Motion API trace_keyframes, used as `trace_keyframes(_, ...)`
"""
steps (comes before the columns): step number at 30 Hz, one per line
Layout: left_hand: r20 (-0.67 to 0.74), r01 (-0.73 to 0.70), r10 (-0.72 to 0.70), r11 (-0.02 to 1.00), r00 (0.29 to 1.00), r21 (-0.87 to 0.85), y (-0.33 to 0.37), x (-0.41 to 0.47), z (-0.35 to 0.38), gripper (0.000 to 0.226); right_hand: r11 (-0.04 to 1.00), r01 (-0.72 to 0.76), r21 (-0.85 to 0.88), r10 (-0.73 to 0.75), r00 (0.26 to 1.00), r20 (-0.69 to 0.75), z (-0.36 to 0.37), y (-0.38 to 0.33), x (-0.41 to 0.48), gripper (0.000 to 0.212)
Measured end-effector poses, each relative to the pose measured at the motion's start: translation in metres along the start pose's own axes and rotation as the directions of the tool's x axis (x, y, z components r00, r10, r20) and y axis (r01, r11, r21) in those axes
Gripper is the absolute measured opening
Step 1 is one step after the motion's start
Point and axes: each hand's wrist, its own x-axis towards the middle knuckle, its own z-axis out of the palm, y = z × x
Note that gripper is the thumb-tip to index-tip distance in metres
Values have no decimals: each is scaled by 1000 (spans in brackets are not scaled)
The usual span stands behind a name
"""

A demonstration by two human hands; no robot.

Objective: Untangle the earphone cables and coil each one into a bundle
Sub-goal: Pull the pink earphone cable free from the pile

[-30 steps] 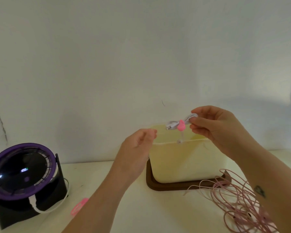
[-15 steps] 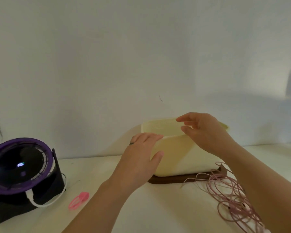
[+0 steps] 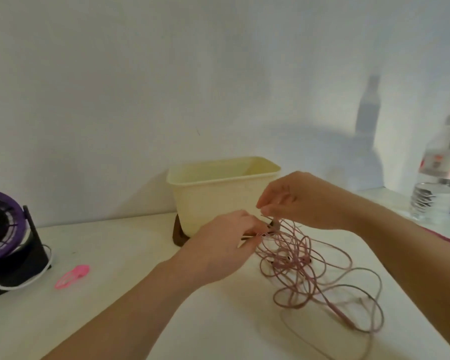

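One: Both grips are working at the tub's (image 3: 218, 201) front right corner. Why there?

Two: That is where the cables (image 3: 304, 268) are peaking. They are lying in a loose pink heap on the surface (image 3: 115, 307), just in front and right of the tub, with loops spilling away from it toward the person. I'm guessing the top strands are being taken first because they are lying freest.

One: What is each grip doing?

Two: The left grip (image 3: 224, 248) is pinching a few strands between thumb and fingertips, low and just in front of the tub, seemingly anchoring them. The right grip (image 3: 299, 201) is hovering a little higher, before the tub's right corner, fingertips narrowing on a strand so that the loops are hanging below it and spreading apart.

One: Is it holding a plug?

Two: I cannot tell. A small grey piece is showing just under its fingers, but it is too blurred to name.

One: How far along is this looking?

Two: Nothing in the heap is looking coiled, so I'm judging that the untangling is only beginning. I am not managing to count the cables.

One: Is anything crowding them?

Two: No. The fan (image 3: 5, 237) and a pink clip (image 3: 73, 276) are sitting well left of the tub, the bottle (image 3: 437, 183) well right. Thin cable is likely knotting tighter under a hard tug, so gentle pulling is seeming wise.
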Motion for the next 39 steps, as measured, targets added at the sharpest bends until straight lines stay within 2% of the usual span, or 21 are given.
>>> trace_keyframes(3,117,-17,19,1000,993,-17,13,-1,23,46,997,-70,-11,70,996,58,-7,12,-21,7)
trace_keyframes(6,188,-37,34,999,982,13,21,1,38,68,991,-131,-39,135,986,101,-15,22,-38,9)
trace_keyframes(8,225,-45,36,998,974,37,24,4,45,75,979,-194,-57,200,970,138,-19,27,-47,9)
trace_keyframes(11,202,-19,0,996,979,89,25,6,52,66,963,-226,-149,256,937,236,-15,34,-56,13)
trace_keyframes(13,121,24,-25,1000,992,10,22,5,53,54,950,-207,-233,269,921,282,-7,38,-58,15)
trace_keyframes(16,-11,24,-26,994,1000,-109,17,1,46,26,936,-173,-306,245,945,215,8,43,-58,21)
trace_keyframes(19,-71,32,-44,985,997,-168,10,-7,35,25,953,-136,-271,180,973,146,22,43,-56,28)
trace_keyframes(23,-121,130,-165,958,979,-257,-5,-23,18,20,969,-133,-209,173,967,186,40,42,-47,42)
trace_keyframes(27,-168,196,-268,916,949,-350,-23,-37,2,24,987,-103,-120,104,995,0,44,37,-36,20)
trace_keyframes(29,-201,250,-351,882,915,-400,-40,-44,-8,24,996,-89,-3,89,992,-89,37,31,-30,15)
trace_keyframes(32,-264,321,-498,800,826,-507,-65,-54,-24,28,979,-89,183,124,973,-194,24,23,-19,17)
trace_keyframes(36,-225,381,-693,604,685,-700,-82,-62,-39,25,934,-112,340,214,935,-282,10,16,-6,16)
trace_keyframes(39,-188,399,-781,491,595,-775,-92,-67,-47,25,890,-114,443,276,905,-323,6,15,2,25)
